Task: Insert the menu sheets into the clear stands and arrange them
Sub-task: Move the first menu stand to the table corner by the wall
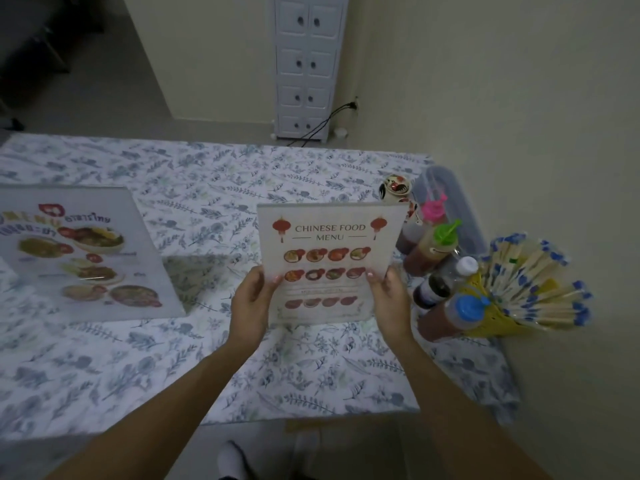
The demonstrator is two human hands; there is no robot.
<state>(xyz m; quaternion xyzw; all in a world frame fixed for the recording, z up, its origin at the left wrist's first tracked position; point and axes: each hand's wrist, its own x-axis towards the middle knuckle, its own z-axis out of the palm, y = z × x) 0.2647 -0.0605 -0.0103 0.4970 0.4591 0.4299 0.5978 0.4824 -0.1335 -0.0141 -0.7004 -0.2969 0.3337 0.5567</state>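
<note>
While both hands clamp its lower edges, left hand (252, 304) on one side and right hand (390, 299) on the other, the Chinese menu stand (330, 261) sits upright on the worktop (214, 188), its sheet apparently already inside. Well to the left of the grip stands the Thai menu stand (86, 252), also filled. Just right of the grip crowd sauce bottles (440, 258) and a chopstick holder (530, 289). Inserting looks done; final placement probably remains.
</note>
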